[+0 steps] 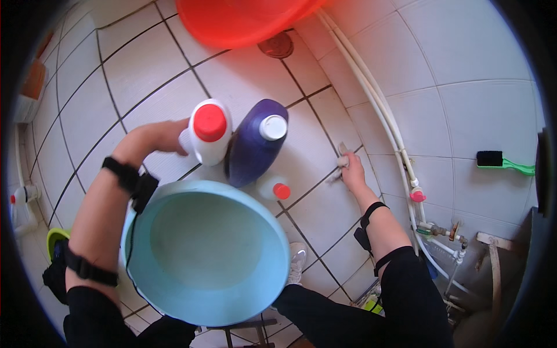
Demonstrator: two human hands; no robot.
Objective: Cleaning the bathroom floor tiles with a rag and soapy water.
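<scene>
My left hand [173, 137] is at the left side of a white bottle with a red cap [212, 129]. Its fingers curl against the bottle and are partly hidden by it. Right beside that stands a dark purple bottle with a white cap [253, 147]. A smaller pale bottle with a red cap [272, 189] is just below them. Out to the right, near the wall, my right hand [353, 172] is closed on a small, pale, cloth-like thing [342, 158], blurred at its edges. A large light blue basin [281, 246] holding cloudy liquid stands close in front of me.
An orange-red basin [243, 26] is at the far edge, next to a round floor drain [276, 45]. Pipes [380, 95] run along the right wall down to a valve [444, 231]. A green-handled brush [505, 163] hangs there. My shoe [297, 262] shows beside the blue basin.
</scene>
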